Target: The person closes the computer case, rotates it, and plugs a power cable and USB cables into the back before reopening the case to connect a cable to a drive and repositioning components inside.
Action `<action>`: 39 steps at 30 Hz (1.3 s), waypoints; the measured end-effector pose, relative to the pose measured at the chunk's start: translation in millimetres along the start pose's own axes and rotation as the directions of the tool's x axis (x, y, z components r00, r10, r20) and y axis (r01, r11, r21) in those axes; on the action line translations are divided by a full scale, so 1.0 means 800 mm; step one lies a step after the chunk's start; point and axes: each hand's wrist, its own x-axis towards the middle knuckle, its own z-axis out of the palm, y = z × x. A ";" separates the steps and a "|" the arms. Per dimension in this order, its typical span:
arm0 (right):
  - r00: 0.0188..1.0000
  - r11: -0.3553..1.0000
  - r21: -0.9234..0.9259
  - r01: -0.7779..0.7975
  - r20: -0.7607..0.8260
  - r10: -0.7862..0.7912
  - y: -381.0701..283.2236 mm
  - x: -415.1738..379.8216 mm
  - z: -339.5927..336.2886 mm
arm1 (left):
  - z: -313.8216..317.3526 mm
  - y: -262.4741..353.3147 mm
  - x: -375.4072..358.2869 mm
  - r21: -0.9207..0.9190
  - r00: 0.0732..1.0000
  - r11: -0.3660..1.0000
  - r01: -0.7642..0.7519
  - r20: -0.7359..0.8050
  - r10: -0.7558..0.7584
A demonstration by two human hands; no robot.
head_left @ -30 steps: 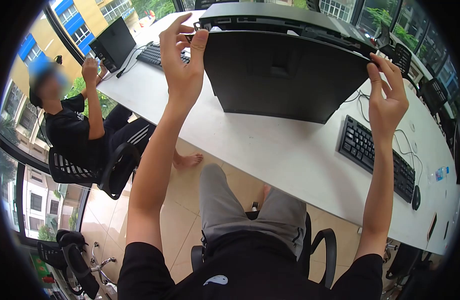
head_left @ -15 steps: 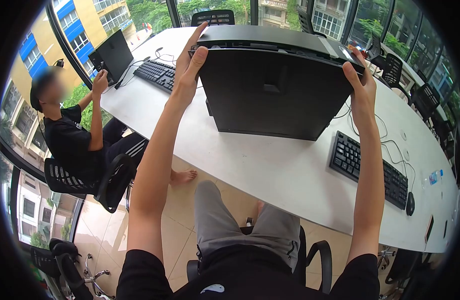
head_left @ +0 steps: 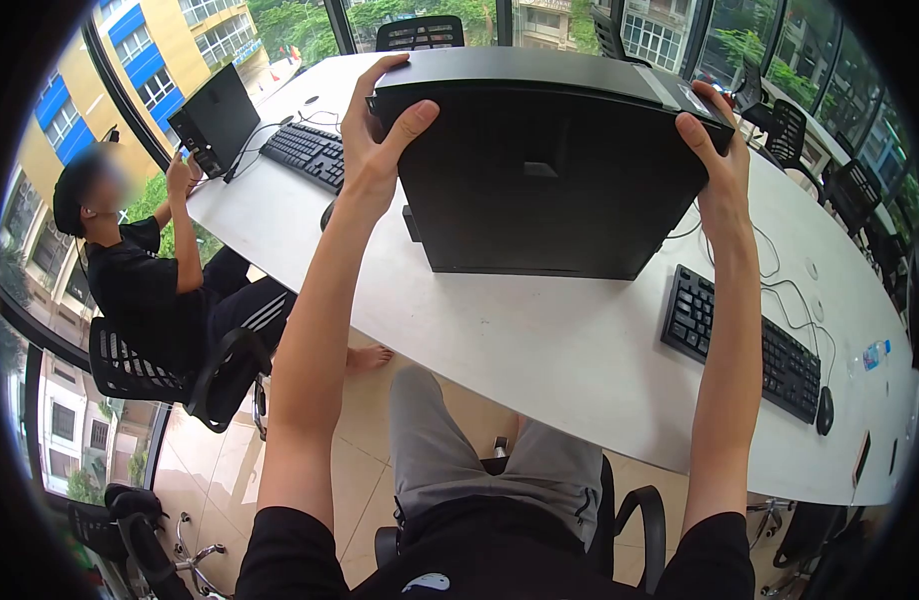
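Note:
A black desktop computer case (head_left: 540,200) stands on the white table in front of me, its broad plain face toward me. Its cover (head_left: 530,72) lies along the top edge, with a lighter strip near the right end. My left hand (head_left: 385,135) grips the upper left corner, thumb on the near face and fingers over the top. At the upper right corner my right hand (head_left: 720,150) has hold in the same way, thumb in front. Parts of the fingers on both hands are hidden behind the case.
A black keyboard (head_left: 780,370) and a mouse (head_left: 826,410) lie at right, near a water bottle (head_left: 876,354). On the left, another keyboard (head_left: 305,155) is by a second computer case (head_left: 220,120), where a seated person (head_left: 145,265) works. Cables trail behind my right arm.
The gap under the cover along the case's top edge has closed. My left thumb has shifted inward over the near face. At left, the other person's hands have moved closer to the second case.

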 end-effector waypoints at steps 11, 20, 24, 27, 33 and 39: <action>0.999 0.999 -0.025 0.033 0.033 -0.032 0.013 0.014 -0.010 | 0.001 0.006 -0.002 -0.044 0.998 0.997 0.057 0.002 -0.057; 0.994 0.997 0.039 0.070 0.082 -0.073 0.010 0.007 -0.010 | -0.006 -0.005 -0.003 0.055 1.000 0.998 -0.024 0.014 0.023; 0.988 0.990 0.021 0.136 0.070 -0.137 0.012 0.008 -0.005 | 0.004 -0.005 0.002 0.067 0.998 0.998 -0.005 -0.054 0.009; 0.985 0.984 -0.052 0.168 0.055 -0.165 0.014 0.010 -0.005 | 0.007 -0.003 0.004 0.022 0.998 1.000 0.020 -0.062 -0.019; 0.994 0.997 0.012 0.070 0.083 -0.071 0.007 0.002 -0.009 | 0.005 -0.006 -0.006 0.011 0.998 1.000 -0.029 -0.058 0.029; 0.990 0.995 0.102 -0.016 0.141 0.002 0.001 0.004 -0.017 | 0.011 -0.008 -0.008 -0.086 0.999 0.996 0.023 -0.045 -0.027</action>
